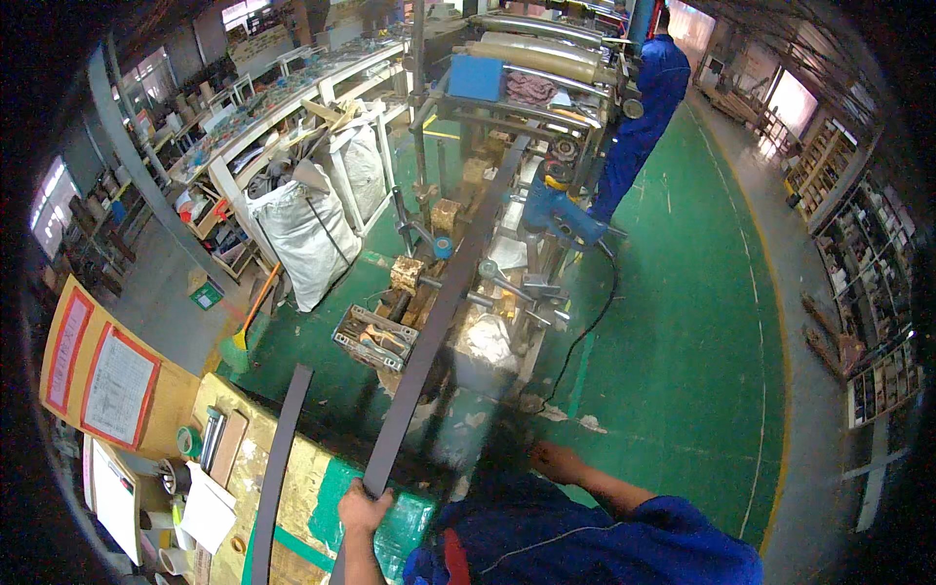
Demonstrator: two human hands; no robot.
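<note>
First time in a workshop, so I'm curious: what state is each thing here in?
Left grip: closed around long dark strip
Right grip: fingers curled, nothing visibly held
Long dark strip: slanting
Other dark strip: not held
Blue power tool: corded; running unclear
Toolbox: open
White sack: bulging
Broom: tilted, bristles down

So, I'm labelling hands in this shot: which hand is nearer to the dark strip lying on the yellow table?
Left. The left hand is to the right of that strip, holding a second strip; the right hand is much farther right.
</note>
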